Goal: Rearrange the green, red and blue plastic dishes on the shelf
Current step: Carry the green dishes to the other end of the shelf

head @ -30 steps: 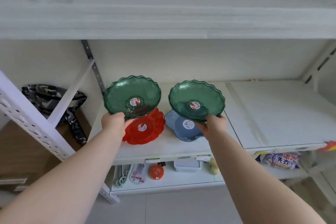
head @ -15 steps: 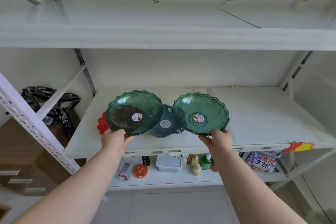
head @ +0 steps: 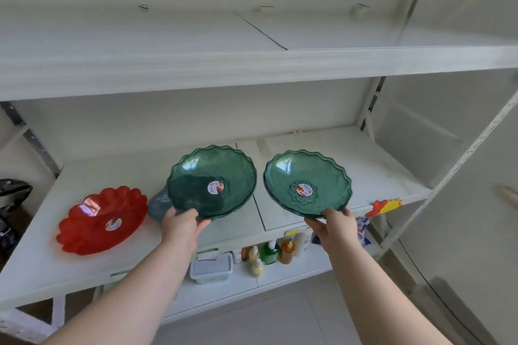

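Note:
I hold two green scalloped dishes tilted toward me above the middle shelf (head: 392, 171). My left hand (head: 182, 225) grips the near rim of the left green dish (head: 196, 176). My right hand (head: 335, 223) grips the near rim of the right green dish (head: 322, 173). Each has a round sticker in its middle. A red flower-shaped dish (head: 92, 227) lies on the shelf at the left. The blue dish (head: 159, 204) shows only as a sliver behind the left green dish, mostly hidden.
An upper shelf board (head: 252, 64) runs overhead. The lower shelf carries a lidded plastic box (head: 211, 269) and several small bottles (head: 269, 252). White perforated uprights (head: 462, 159) stand at the right. A red and yellow tag (head: 385, 206) hangs on the shelf's front edge.
Both green dishes have shifted right along the shelf. The red dish, earlier hidden under the left green dish, now lies uncovered at the left; the blue dish is mostly hidden.

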